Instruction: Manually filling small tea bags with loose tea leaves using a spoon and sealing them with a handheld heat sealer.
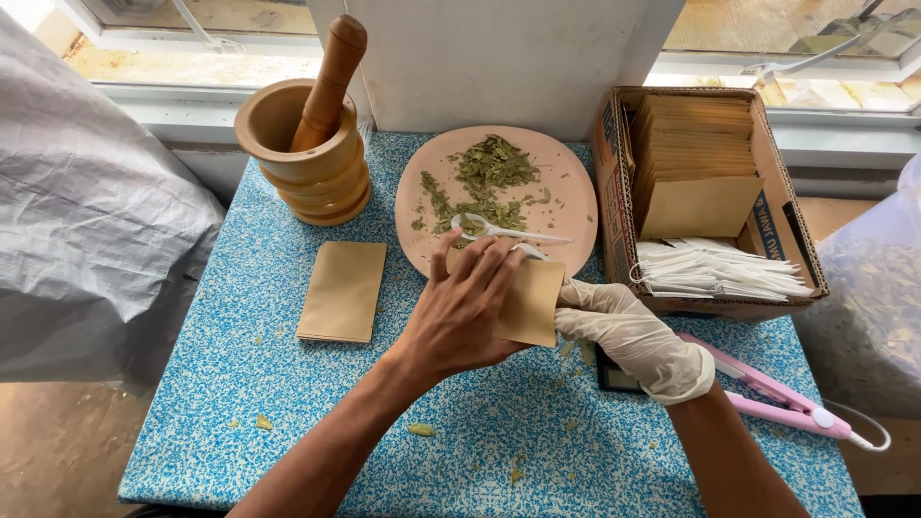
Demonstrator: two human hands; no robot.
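Observation:
My bare left hand (460, 312) grips the upper left of a small brown paper pouch (532, 305), its fingers spread over the pouch mouth. On the pouch's right edge is my right hand (633, 338), in a white glove, pinching it. Just beyond the pouch sits a round pink plate (566, 168) with crushed dried green leaves (489, 177). A white plastic spoon (499, 230) lies on the plate, its bowl among the leaves and its handle pointing right, just above my left fingertips.
A wooden mortar (307, 158) with a pestle (329, 82) stands back left. A flat brown pouch (342, 291) lies left of my hands. A cardboard box (782, 216) at right holds brown pouches and white filter bags. A pink heat sealer (777, 395) lies front right. Leaf bits dot the blue speckled tabletop (240, 384).

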